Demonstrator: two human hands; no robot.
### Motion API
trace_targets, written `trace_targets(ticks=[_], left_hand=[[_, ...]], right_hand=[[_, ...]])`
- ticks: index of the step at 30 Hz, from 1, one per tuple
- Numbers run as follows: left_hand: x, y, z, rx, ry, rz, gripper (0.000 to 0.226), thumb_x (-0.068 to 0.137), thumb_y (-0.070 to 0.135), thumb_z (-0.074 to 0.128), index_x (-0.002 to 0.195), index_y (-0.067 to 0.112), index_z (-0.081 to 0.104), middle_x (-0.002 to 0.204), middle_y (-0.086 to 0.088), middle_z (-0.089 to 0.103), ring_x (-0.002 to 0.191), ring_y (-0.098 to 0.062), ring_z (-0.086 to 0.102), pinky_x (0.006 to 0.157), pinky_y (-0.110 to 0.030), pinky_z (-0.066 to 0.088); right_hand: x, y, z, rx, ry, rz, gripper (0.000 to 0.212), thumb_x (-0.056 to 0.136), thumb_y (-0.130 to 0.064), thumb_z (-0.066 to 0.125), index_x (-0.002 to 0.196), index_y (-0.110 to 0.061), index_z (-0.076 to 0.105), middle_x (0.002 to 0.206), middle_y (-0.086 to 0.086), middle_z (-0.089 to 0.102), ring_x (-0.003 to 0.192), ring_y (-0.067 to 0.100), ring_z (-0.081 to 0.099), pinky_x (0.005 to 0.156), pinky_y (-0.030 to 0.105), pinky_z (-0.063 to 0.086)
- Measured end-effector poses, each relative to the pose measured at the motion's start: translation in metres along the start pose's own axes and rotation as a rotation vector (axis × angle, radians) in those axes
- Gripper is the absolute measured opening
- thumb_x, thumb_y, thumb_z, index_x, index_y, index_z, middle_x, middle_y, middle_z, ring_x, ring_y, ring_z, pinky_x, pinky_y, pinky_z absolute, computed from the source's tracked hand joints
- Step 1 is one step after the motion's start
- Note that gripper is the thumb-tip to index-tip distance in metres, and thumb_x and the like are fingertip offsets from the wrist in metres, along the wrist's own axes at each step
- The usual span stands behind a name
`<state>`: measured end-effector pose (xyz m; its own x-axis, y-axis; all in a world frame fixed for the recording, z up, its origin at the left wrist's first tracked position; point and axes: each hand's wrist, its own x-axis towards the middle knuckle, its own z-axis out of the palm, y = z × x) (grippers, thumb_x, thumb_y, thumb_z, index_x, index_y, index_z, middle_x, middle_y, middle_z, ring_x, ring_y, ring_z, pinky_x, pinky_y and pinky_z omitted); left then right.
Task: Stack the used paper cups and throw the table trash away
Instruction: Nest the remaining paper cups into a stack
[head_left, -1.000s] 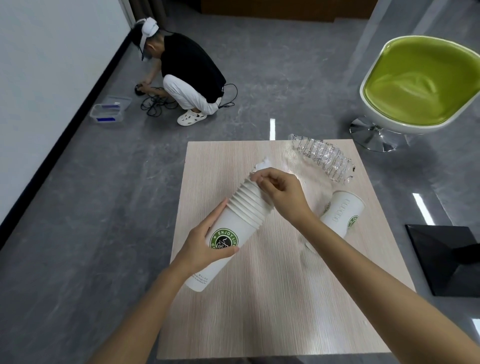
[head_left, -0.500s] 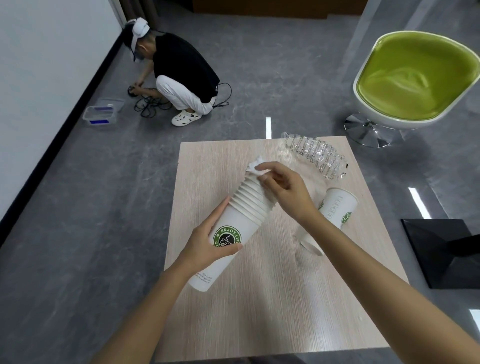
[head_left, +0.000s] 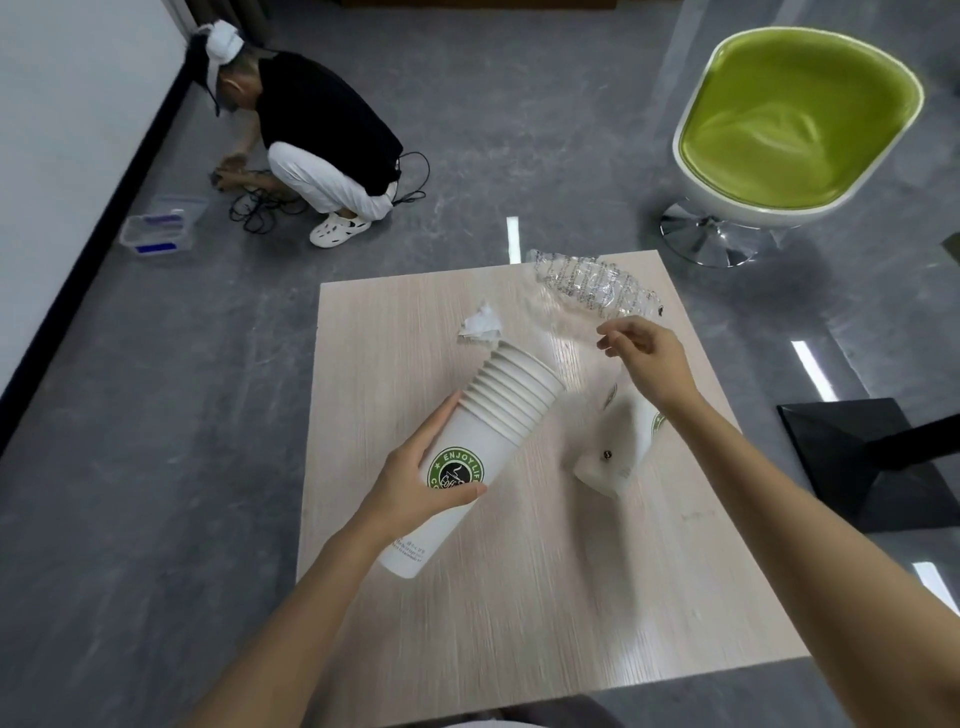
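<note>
My left hand (head_left: 415, 480) grips a tilted stack of several white paper cups (head_left: 483, 431) with a green logo, held above the wooden table (head_left: 519, 597). My right hand (head_left: 647, 353) hovers to the right of the stack's mouth, fingers loosely curled and holding nothing. A single paper cup (head_left: 621, 447) lies on its side under my right forearm, blurred. A crumpled white paper scrap (head_left: 480, 325) lies on the table just beyond the stack's rim. A crushed clear plastic bottle (head_left: 592, 283) lies at the table's far right edge.
A green and white swivel chair (head_left: 789, 124) stands beyond the table's right corner. A person (head_left: 322, 135) crouches on the grey floor at the far left beside cables and a clear plastic box (head_left: 158, 234). A black stand base (head_left: 872, 457) sits right of the table.
My right hand left the stack's rim and moved right toward the bottle. The paper scrap it touched now lies on the table. My left hand still holds the stack.
</note>
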<state>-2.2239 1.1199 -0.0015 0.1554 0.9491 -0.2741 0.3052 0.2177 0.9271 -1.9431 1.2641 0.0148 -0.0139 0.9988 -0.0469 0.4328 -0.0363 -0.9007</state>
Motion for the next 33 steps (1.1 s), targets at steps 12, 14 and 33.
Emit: trace_targets(ticks=[12,14,33], left_hand=[[0.004,-0.001,0.004,0.022,-0.013,-0.012,0.103,0.073,0.018,0.085,0.15,0.047,0.023,0.141,0.024,0.045,0.111,-0.001,0.061,0.086,-0.029,0.057],[0.003,-0.003,0.003,0.028,-0.01,-0.013,0.103,0.073,0.018,0.084,0.15,0.047,0.023,0.142,0.022,0.046,0.11,-0.002,0.061,0.086,-0.029,0.057],[-0.002,-0.012,0.0,0.056,-0.016,-0.006,0.104,0.073,0.022,0.085,0.15,0.049,0.021,0.144,0.02,0.045,0.111,-0.006,0.061,0.087,-0.036,0.058]], right_hand=[[0.013,0.05,-0.02,-0.315,0.01,0.177,0.017,0.092,-0.019,0.054,0.095,-0.032,0.066,0.111,0.001,0.066,0.103,0.021,0.061,0.092,0.04,0.048],[0.012,0.051,-0.021,-0.334,0.004,0.183,0.019,0.092,-0.018,0.055,0.091,-0.035,0.065,0.109,-0.002,0.065,0.103,0.021,0.06,0.09,0.04,0.048],[-0.01,0.05,-0.023,-0.248,0.031,0.218,0.018,0.09,-0.011,0.056,0.089,-0.02,0.071,0.094,-0.004,0.067,0.091,0.011,0.057,0.071,0.021,0.04]])
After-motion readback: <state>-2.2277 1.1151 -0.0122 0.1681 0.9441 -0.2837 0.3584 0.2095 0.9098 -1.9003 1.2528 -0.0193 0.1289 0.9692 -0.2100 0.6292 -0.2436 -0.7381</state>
